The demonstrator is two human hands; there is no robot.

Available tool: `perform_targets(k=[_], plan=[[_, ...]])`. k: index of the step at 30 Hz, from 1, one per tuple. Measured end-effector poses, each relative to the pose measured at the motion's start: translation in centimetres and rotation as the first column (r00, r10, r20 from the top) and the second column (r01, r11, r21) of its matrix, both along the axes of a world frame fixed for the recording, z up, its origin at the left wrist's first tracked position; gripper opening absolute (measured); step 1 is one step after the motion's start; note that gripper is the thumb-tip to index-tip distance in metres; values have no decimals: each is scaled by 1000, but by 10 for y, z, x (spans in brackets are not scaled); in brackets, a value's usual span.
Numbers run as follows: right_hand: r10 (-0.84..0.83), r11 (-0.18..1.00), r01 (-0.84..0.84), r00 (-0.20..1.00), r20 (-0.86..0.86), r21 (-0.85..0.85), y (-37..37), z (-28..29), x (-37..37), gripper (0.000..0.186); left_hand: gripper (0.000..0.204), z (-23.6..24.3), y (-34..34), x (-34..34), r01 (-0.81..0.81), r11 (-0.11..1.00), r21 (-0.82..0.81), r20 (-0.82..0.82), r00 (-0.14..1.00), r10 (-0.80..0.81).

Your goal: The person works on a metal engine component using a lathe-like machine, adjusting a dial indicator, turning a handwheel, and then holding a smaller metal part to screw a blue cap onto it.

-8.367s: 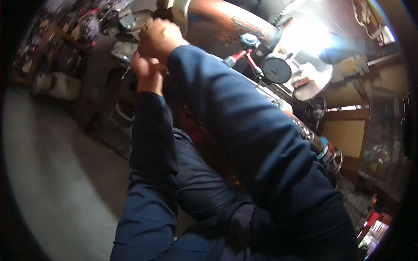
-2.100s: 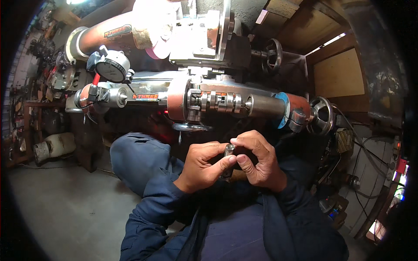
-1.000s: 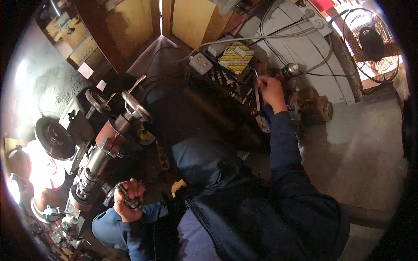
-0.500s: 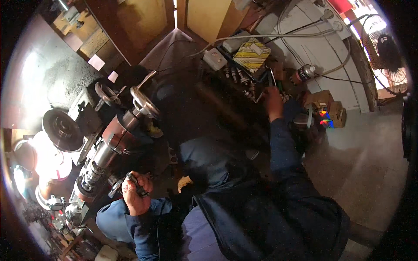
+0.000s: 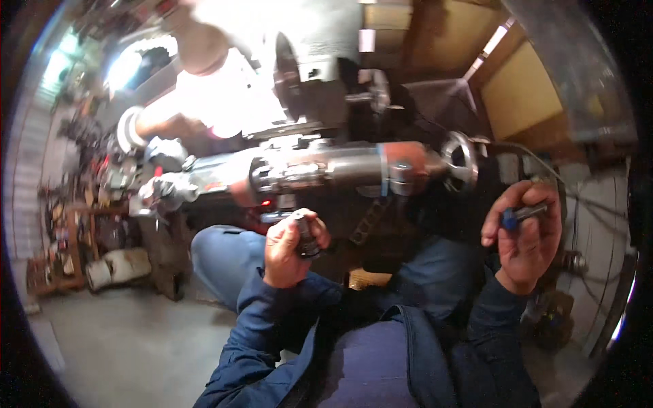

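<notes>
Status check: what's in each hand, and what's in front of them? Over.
Left hand gripping dark metal part. Right hand holding small metal piece, blue at one end. Hands apart, machine ahead.

Part in left fingers, machine beyond

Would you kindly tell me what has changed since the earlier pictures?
The right hand has come back from the tools at the person's right and now holds a small blue-ended metal piece. The view has swung back to the machine. The left hand still grips a metal part.
</notes>
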State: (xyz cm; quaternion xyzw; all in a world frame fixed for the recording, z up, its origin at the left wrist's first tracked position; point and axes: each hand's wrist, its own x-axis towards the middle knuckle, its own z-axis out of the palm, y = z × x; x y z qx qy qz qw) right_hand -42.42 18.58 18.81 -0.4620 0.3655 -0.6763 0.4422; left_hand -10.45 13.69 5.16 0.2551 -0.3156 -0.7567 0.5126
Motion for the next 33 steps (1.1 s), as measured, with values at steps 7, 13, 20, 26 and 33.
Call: perform_targets(k=[7, 13, 20, 26, 33], plan=[[468, 860, -423, 877, -111, 284, -54, -15, 121, 21, 30, -9, 16, 23, -102, 994, 41, -25, 994, 103], [525, 777, -408, 840, -135, 480, -53, -66, 145, 22, 25, -9, 22, 21, -44, 987, 156, -45, 998, 52], [533, 699, -462, 846, 35, 546, -56, -79, 151, 19, 22, -15, 23, 25, 41, 984, 173, -125, 992, -19], [524, 697, -512, 842, 130, 502, -56, -91, 149, 22, 31, -25, 23, 26, 87, 975, 206, -142, 988, -58], [574, 613, -526, 809, 125, 589, -58, -84, 141, 29, 27, -13, 21, 20, 159, 942, 294, -279, 958, -75]])
